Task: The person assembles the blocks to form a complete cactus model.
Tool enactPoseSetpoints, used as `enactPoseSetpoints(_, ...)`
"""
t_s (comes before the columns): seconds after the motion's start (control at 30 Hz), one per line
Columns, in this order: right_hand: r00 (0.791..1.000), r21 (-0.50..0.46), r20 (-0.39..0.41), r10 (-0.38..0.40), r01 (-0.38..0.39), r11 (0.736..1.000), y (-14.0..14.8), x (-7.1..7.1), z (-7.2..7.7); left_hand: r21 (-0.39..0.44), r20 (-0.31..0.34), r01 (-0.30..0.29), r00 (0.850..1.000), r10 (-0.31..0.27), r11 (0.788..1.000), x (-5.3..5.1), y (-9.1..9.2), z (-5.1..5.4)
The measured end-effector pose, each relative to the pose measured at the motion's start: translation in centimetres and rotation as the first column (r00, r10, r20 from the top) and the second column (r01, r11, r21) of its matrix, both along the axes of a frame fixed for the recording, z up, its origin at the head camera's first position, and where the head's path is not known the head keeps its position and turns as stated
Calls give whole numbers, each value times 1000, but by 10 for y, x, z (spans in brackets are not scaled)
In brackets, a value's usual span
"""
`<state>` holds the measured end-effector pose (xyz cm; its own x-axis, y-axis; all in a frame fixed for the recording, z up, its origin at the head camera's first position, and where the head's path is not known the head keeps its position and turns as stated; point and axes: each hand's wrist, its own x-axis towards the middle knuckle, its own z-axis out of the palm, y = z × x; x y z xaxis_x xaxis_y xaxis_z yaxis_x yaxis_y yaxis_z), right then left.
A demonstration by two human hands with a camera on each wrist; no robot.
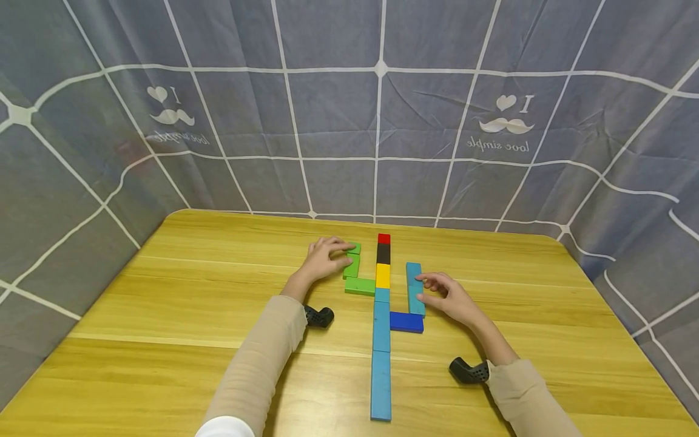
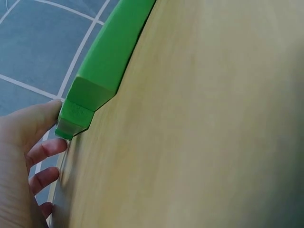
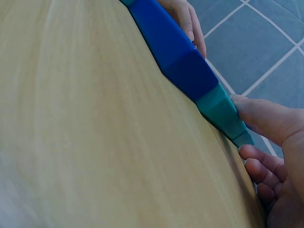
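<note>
My left hand (image 1: 323,260) reaches in from the left, thumb and fingertips at the left edge of two green blocks (image 1: 352,267) laid end to end. A third green block (image 2: 109,52) lies crosswise, joining them to a central column. On the other side, my right hand (image 1: 449,297) has its thumb and forefinger at the right edge of two light-blue blocks (image 1: 416,301) in a line. Their near end meets a dark-blue block (image 3: 175,52) lying crosswise against the column. Both hands have loosely bent, spread fingers; no block is lifted.
The column runs away from me: light-blue blocks (image 1: 381,382), then a yellow block (image 1: 383,276), a black block (image 1: 384,254) and a red block (image 1: 384,238). All lie flat on the wooden table (image 1: 164,352). A grey curtain (image 1: 338,115) hangs behind it.
</note>
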<state>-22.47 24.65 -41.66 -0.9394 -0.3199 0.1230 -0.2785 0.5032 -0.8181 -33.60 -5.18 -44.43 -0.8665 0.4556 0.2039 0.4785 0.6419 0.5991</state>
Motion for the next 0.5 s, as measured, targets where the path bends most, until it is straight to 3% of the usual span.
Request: enactPoseSetpoints(0.5, 1000, 1, 4, -6, 6, 1000, 0, 1, 1, 3, 16, 16, 1000, -16, 1000, 0, 0, 0)
